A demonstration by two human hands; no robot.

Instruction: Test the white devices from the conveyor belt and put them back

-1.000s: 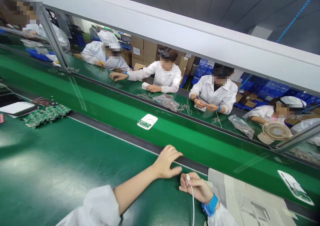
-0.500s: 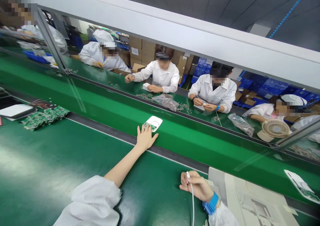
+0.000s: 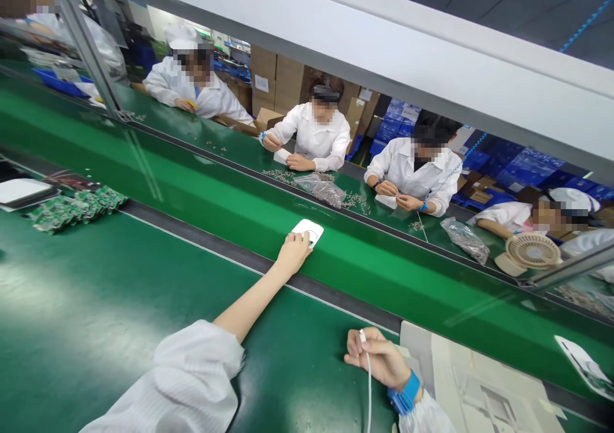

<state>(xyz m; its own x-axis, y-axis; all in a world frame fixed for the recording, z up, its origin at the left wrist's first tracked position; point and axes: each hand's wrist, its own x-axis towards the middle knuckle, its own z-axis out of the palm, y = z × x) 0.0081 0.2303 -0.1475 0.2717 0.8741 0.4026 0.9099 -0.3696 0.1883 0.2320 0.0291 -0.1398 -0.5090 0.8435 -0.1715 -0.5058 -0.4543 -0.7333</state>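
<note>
My left hand [image 3: 293, 254] reaches out over the green belt. Its fingers are curled onto the near edge of a white plastic cover [image 3: 314, 231] with rounded corners and a ring outline. A small circuit board on that cover is mostly hidden by the fingers. Lower right, my right hand [image 3: 377, 358] pinches a white cable [image 3: 369, 388] just behind its plug, which points up. A blue wrist strap [image 3: 405, 393] is around my right wrist.
Several green circuit boards [image 3: 77, 208] are piled at left, near a white panel [image 3: 22, 192]. Another white cover [image 3: 582, 364] lies on the belt [image 3: 215, 203] at right. Pale sheets [image 3: 446, 362] lie beside my right hand. Co-workers sit across, behind a clear divider, near a fan [image 3: 532, 252].
My left hand has shifted right with the white cover as it travels along the belt, and its spread fingers have curled onto it. The right hand keeps its pinch on the cable.
</note>
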